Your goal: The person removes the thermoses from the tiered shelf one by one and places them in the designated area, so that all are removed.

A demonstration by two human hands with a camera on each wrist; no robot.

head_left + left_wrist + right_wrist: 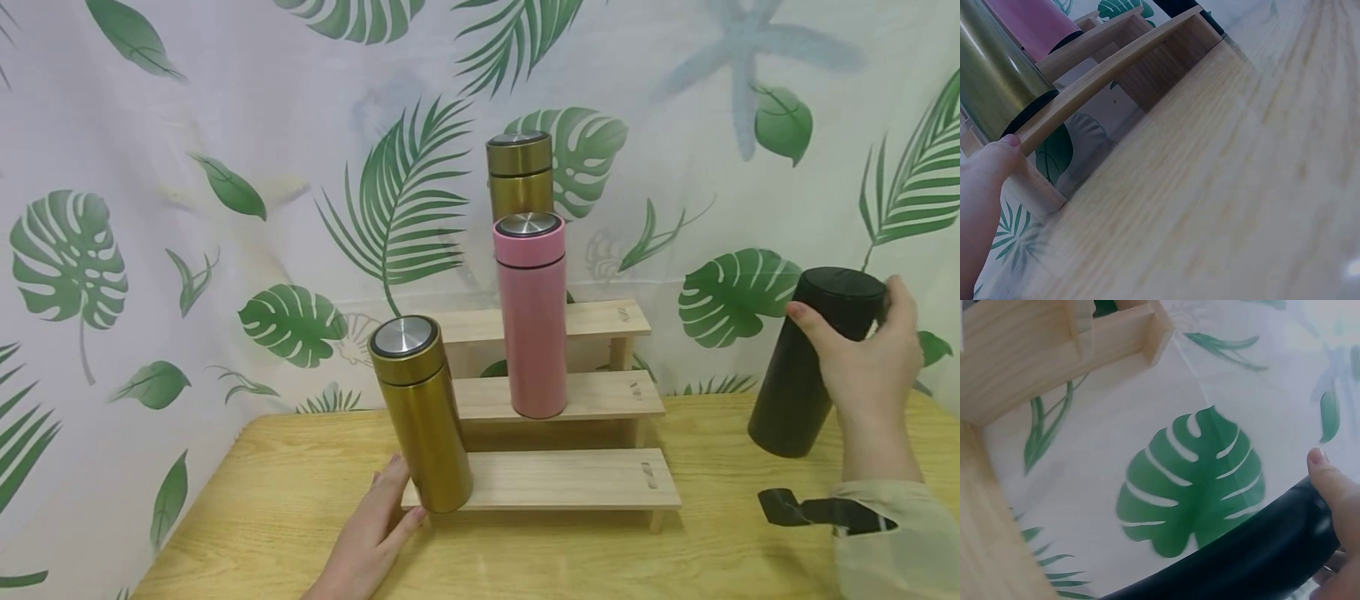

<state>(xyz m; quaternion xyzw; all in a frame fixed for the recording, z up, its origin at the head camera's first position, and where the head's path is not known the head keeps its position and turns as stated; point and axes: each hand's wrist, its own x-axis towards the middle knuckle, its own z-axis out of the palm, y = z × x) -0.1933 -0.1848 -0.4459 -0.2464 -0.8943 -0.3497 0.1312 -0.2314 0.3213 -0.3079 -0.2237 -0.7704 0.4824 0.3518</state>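
My right hand (pixel 873 362) grips a black thermos flask (pixel 795 387) near its top, thumb on one side and fingers on the other. The flask leans, its lower end close over the table right of a three-step wooden rack (pixel 570 479). At the rack's bottom-left end, my left hand (pixel 372 529) holds the shelf, thumb at the front edge and fingers at the far side. Right beside that hand, a gold thermos flask (pixel 427 433) stands on the bottom step. A pink thermos flask (pixel 534 333) is upright on the middle step, partly covering another gold flask (pixel 520 179) behind it.
The rack stands on a wood-grain table (pixel 300 467). Behind hangs a white curtain (pixel 247 100) printed with green leaves. A black strap (pixel 817 510) is around the right sleeve.
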